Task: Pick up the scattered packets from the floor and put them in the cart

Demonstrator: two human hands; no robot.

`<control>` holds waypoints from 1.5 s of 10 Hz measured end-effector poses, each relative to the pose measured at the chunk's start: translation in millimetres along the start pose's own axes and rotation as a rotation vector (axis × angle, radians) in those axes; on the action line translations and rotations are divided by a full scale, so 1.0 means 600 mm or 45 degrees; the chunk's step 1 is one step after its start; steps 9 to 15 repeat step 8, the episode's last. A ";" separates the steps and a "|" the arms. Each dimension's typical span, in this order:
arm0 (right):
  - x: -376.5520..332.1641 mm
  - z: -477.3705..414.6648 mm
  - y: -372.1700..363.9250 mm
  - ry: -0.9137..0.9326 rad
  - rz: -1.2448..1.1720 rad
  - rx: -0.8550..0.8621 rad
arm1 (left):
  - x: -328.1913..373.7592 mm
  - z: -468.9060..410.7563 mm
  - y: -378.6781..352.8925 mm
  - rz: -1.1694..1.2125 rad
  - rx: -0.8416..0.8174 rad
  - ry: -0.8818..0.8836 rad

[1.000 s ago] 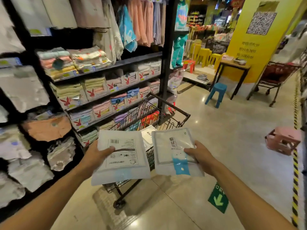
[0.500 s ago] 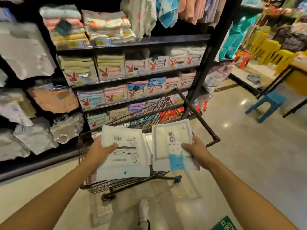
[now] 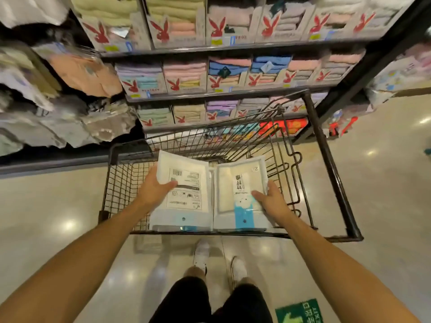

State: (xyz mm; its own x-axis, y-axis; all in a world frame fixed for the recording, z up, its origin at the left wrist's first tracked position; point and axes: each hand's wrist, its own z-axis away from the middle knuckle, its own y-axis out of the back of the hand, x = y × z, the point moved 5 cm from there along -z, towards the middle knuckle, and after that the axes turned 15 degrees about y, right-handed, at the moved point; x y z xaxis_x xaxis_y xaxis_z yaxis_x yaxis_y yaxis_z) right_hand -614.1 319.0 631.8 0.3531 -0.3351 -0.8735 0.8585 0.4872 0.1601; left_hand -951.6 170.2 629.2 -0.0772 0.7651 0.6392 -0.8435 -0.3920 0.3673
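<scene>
While over cart (image 3: 121, 183), packets (image 3: 189, 201): left hand (image 3: 152, 192), right hand (image 3: 271, 201).

There are two white packets, a barcode-labelled packet (image 3: 186, 201) and a blue-striped packet (image 3: 227, 194), and one wire cart (image 3: 121, 183). One left hand (image 3: 152, 191), one right hand (image 3: 271, 199), two white shoes (image 3: 201, 252) (image 3: 238, 266) and one green floor sticker (image 3: 299, 311) show.

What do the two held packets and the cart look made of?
Barcode packet and blue-banded packet: probably thin glossy plastic film, going by the sheen and sealed flat edges; contents unclear. Cart: dark-coated metal wire grid with tubular frame, apparently.
</scene>
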 end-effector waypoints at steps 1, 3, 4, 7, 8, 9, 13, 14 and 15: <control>0.033 -0.039 -0.006 -0.029 0.045 -0.058 | -0.020 -0.026 -0.027 -0.067 0.036 0.055; 0.120 -0.082 0.002 0.003 0.224 -0.070 | -0.045 -0.058 -0.074 -0.219 0.112 0.082; 0.119 -0.078 0.006 -0.006 0.410 -0.038 | -0.064 -0.063 -0.076 -0.310 0.205 0.108; 0.084 -0.069 0.026 0.035 0.831 -0.117 | -0.042 -0.004 -0.081 -0.634 0.513 0.123; 0.042 -0.064 0.029 0.103 1.060 -0.198 | 0.001 0.054 -0.083 -0.766 0.526 0.053; 0.042 -0.064 0.029 0.103 1.060 -0.198 | 0.001 0.054 -0.083 -0.766 0.526 0.053; 0.042 -0.064 0.029 0.103 1.060 -0.198 | 0.001 0.054 -0.083 -0.766 0.526 0.053; 0.042 -0.064 0.029 0.103 1.060 -0.198 | 0.001 0.054 -0.083 -0.766 0.526 0.053; 0.042 -0.064 0.029 0.103 1.060 -0.198 | 0.001 0.054 -0.083 -0.766 0.526 0.053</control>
